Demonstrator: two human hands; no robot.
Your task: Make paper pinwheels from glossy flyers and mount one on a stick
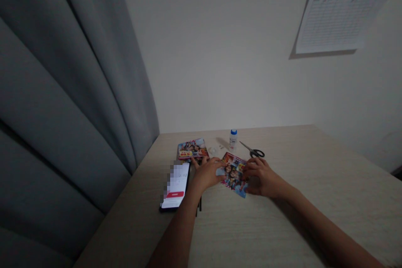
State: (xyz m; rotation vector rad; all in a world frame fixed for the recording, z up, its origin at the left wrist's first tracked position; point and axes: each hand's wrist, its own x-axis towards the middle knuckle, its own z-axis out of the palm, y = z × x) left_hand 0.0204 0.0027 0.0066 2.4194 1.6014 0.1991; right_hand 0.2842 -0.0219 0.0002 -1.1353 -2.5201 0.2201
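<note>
My left hand [205, 173] and right hand [260, 178] grip a printed picture [233, 176] between them, fingers closed on its edges.
Scissors [253, 150] lie just beyond, beside a small bottle [233, 139]; a phone [175, 186] sits left.

Light wood-grain table [248, 234], long edge against grey curtain; on it: smartphone [175, 186], screen lit, at left; thin black rod [199, 204] just right of it; printed picture card [192, 149] at back; second cut printed sheet [233, 175] front of centre; white bottle with blue cap [233, 139] upright at back; small clear disc [212, 150] beside it; black-handled scissors [251, 150] lying right.
</note>
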